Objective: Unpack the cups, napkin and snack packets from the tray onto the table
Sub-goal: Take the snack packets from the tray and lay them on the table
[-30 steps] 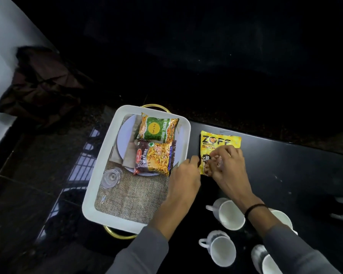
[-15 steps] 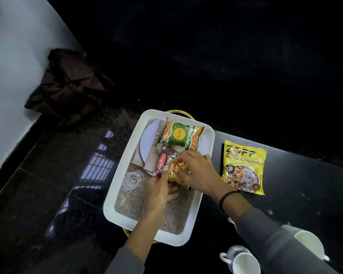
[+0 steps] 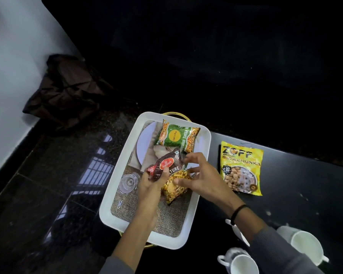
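Note:
A white tray (image 3: 117,175) with a burlap liner stands at the table's left edge. My left hand (image 3: 152,184) grips a red-and-yellow mixture packet (image 3: 170,173), lifted and tilted above the tray. My right hand (image 3: 198,177) touches the packet's right side with fingers spread. A green snack packet (image 3: 175,135) lies at the tray's far end over a white plate (image 3: 145,145) and a folded beige napkin (image 3: 158,153). A clear glass (image 3: 128,182) lies on the liner. A yellow soya chunks packet (image 3: 242,167) rests on the black table. White cups (image 3: 240,264) (image 3: 303,244) stand at the lower right.
The black table (image 3: 285,194) extends right of the tray. A dark glossy floor (image 3: 48,194) lies to the left, below the table's edge. A dark crumpled bag (image 3: 63,91) sits against the white wall (image 3: 12,66). A third cup (image 3: 236,232) is partly hidden under my right forearm.
My right hand let go of the yellow packet on the table and moved to the tray. Both hands took the mixture packet, which is now raised off the plate.

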`<state>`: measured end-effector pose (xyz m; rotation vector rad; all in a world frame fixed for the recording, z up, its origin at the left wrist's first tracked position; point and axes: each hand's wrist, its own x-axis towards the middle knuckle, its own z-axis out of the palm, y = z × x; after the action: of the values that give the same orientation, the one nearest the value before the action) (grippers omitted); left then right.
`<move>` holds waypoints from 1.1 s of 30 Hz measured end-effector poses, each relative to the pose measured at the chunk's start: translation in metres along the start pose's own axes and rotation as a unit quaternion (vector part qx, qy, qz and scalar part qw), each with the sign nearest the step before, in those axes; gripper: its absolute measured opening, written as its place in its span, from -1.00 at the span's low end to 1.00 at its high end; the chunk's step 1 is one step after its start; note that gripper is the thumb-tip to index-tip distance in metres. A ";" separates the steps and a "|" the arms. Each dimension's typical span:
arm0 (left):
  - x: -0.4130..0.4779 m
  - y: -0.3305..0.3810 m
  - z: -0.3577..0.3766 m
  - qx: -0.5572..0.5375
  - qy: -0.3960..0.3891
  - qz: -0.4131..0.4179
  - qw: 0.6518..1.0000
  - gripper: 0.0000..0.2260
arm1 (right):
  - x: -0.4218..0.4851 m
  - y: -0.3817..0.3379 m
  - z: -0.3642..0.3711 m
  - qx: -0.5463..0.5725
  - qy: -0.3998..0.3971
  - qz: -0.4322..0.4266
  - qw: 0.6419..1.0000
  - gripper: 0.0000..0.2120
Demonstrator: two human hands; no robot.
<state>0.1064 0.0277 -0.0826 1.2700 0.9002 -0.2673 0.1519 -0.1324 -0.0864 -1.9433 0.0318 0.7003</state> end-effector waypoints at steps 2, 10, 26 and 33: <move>-0.005 0.008 -0.003 -0.007 -0.050 0.025 0.998 -0.72 | -0.003 -0.002 -0.006 0.058 -0.018 0.016 0.998 -0.33; -0.018 0.031 0.042 0.024 -0.175 0.064 0.982 -0.81 | -0.028 0.002 -0.044 0.288 0.073 0.012 0.955 -0.66; -0.035 -0.043 0.170 0.500 -0.152 0.268 0.809 -0.76 | -0.100 0.131 -0.175 0.220 0.250 0.168 0.928 -0.61; -0.020 -0.066 0.185 0.660 -0.182 0.339 0.645 -0.55 | -0.094 0.140 -0.164 -0.231 0.313 0.089 0.917 -0.51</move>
<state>0.1323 -0.1657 -0.1114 2.6643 -0.3935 -0.5892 0.1041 -0.3619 -0.1056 -2.5794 0.4812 0.1706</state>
